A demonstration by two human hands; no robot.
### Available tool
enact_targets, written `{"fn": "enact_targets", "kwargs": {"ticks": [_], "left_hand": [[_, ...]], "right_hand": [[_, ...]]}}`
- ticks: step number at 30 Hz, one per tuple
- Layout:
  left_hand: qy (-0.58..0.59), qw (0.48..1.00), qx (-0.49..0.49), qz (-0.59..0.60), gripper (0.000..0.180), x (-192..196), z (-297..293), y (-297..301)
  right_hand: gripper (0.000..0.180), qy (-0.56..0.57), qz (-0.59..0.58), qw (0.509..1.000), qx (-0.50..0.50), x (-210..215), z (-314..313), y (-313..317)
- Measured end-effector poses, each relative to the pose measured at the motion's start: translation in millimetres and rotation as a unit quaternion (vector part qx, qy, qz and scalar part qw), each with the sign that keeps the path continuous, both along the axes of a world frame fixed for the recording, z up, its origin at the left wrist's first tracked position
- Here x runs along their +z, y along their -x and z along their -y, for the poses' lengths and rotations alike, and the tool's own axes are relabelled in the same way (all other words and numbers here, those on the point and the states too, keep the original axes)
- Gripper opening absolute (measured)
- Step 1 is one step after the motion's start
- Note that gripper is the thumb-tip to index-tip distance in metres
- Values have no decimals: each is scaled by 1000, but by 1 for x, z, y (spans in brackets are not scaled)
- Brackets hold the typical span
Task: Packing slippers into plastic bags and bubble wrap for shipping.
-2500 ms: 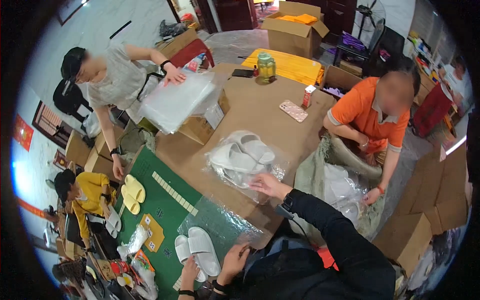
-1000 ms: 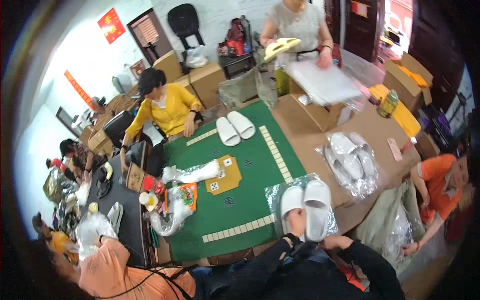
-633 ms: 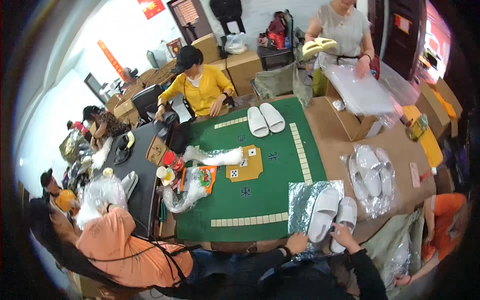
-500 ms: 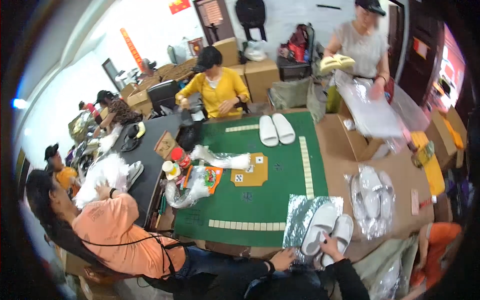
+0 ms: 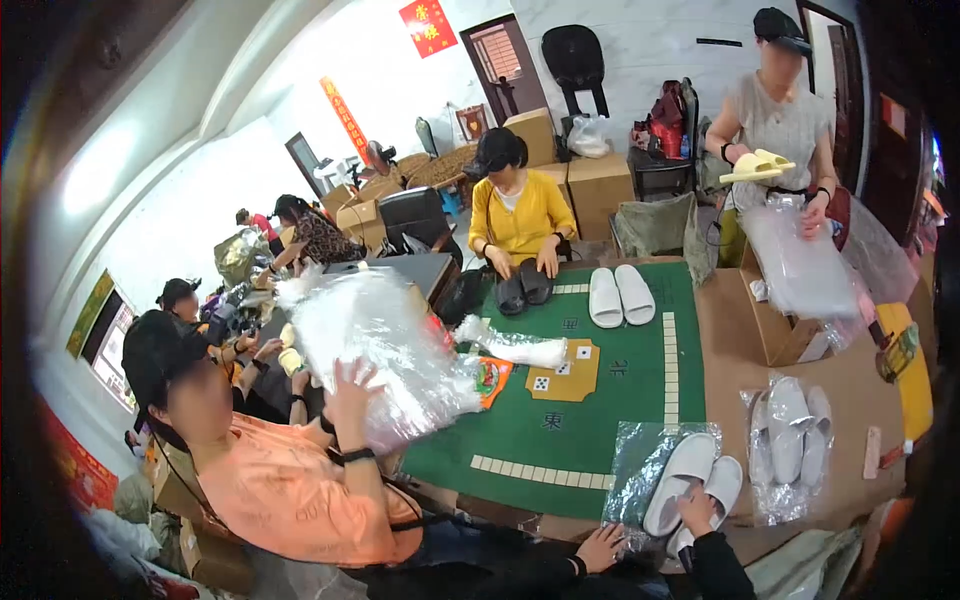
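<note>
A pair of white slippers [image 5: 690,478] lies side by side on a clear plastic bag [image 5: 640,468] at the near edge of the table, toes pointing away from me. My right hand [image 5: 698,508] grips the heel end of the slippers. My left hand [image 5: 600,548] sits at the bag's near left corner with its fingers curled on the plastic. Both my sleeves are dark and come in from the lower edge.
A green mat [image 5: 600,390] covers the table, with a bagged white pair [image 5: 790,445] on brown cardboard to the right. Further off lie a white pair [image 5: 620,295] and a black pair [image 5: 522,288]. Several people sit or stand around; one in orange [image 5: 290,480] holds a bundle of bags [image 5: 380,345].
The view has swung up and left, bringing more of the room and the seated people into sight. My hands stay at the white slippers and the bag at the table's near edge.
</note>
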State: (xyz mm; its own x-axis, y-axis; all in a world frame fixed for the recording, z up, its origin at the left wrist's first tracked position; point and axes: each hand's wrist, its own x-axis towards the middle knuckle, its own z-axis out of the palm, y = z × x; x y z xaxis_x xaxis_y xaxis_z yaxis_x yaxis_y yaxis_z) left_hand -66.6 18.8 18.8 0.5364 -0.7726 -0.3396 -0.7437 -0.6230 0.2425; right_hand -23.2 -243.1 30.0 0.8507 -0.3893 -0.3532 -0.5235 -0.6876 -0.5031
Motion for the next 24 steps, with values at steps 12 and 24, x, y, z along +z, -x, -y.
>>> {"fn": "enact_targets", "kwargs": {"ticks": [12,24], "left_hand": [[16,997,81,-6,64,35,-1,-36],[632,619,178,-430,88,214,-114,-155]], "right_hand": [[42,44,188,979,70,52,21,33],[36,-10,313,941,-126,80,50,81]]}}
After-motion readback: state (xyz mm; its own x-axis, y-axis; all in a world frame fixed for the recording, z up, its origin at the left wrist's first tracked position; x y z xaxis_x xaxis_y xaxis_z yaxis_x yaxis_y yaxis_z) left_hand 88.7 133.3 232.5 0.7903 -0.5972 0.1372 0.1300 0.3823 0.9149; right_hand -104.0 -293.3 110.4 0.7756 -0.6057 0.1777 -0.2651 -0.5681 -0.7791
